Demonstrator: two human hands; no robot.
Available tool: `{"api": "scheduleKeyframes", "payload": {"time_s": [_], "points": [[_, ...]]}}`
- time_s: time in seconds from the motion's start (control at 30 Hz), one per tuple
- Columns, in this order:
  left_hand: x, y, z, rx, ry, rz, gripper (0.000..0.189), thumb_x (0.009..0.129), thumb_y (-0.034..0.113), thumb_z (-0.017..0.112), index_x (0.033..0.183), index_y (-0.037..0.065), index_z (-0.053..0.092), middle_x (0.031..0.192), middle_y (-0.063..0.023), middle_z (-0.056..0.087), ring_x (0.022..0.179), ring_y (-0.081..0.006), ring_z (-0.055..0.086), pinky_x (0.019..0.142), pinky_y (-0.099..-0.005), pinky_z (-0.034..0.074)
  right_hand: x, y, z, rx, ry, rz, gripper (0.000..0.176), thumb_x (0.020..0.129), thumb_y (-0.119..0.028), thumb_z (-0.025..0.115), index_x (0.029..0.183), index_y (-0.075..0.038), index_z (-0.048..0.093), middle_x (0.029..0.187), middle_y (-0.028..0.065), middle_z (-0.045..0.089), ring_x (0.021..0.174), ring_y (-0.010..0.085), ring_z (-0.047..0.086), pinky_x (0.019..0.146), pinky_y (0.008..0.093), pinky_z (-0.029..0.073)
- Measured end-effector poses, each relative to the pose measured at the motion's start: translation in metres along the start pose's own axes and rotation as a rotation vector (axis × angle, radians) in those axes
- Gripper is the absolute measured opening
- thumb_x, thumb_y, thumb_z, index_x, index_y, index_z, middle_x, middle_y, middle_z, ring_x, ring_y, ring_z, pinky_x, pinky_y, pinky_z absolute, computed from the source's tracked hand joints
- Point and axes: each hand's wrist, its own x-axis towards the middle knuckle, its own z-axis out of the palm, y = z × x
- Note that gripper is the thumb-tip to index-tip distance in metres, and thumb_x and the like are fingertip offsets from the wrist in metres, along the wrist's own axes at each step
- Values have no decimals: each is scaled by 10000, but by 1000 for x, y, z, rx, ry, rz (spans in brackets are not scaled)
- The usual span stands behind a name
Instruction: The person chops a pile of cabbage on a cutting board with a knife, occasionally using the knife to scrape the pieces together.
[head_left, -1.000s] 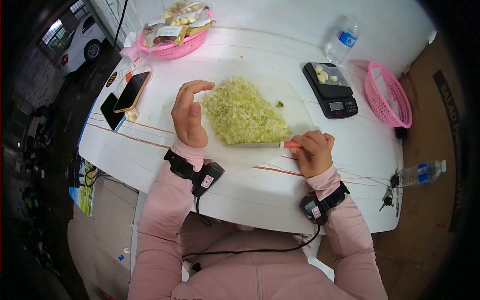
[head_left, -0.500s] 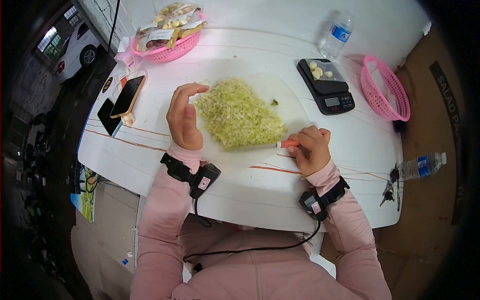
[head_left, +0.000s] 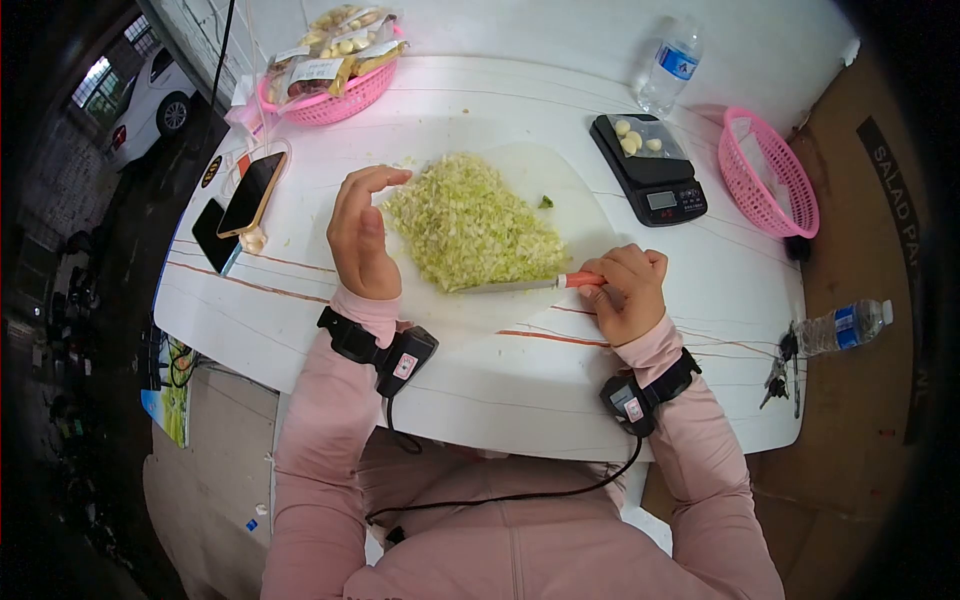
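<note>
A heap of finely chopped pale green vegetable [head_left: 475,225] lies on a translucent cutting board [head_left: 585,215]. My right hand [head_left: 628,290] is closed around the red handle of a knife [head_left: 520,286], whose blade lies along the heap's near edge, pointing left. At the heap's left side my left hand [head_left: 362,235] stands on its edge, palm toward the pile, fingers curved and apart with nothing held. A small dark green scrap [head_left: 546,202] sits on the board right of the heap.
Behind the board are a pink basket [head_left: 335,108] of bagged food and a water bottle [head_left: 672,68]. A black scale [head_left: 650,185] holds a bag of garlic cloves [head_left: 640,138]. Further right are another pink basket [head_left: 765,190], keys [head_left: 775,380] and a bottle [head_left: 845,328]. Two phones [head_left: 250,195] lie left.
The knife blade has turned and now shows more of its flat side along the heap's near edge. My right hand has shifted slightly up; my left hand stays nearly in place.
</note>
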Motion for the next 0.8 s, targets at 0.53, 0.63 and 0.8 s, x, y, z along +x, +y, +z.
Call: {"api": "scheduleKeyframes", "payload": {"time_s": [0.53,0.63,0.8], "points": [[-1,5,-2,-12,-6,-35,663,1021,507,267,1019,-49,628,1034,-164,636,1015,-279,601,957,-370,425,0,-20,4,22,11,-91,234,776,-122,729,1005,-100,686,866,51,593,849,244,554,826,382,360],[-1,5,-2,-2,-13,-36,677,1021,510,243,1019,-56,613,1045,-159,626,1018,-258,587,982,-367,407,-2,-25,9,68,-21,-113,232,777,-129,735,1000,-88,689,854,62,595,816,260,553,780,377,381],[-3,2,-3,10,15,-5,613,1032,435,250,1018,-58,614,1028,-163,631,994,-259,597,958,-364,427,-3,-19,10,29,65,-41,237,775,-127,740,1002,-75,691,848,75,594,787,279,548,725,380,401]]}}
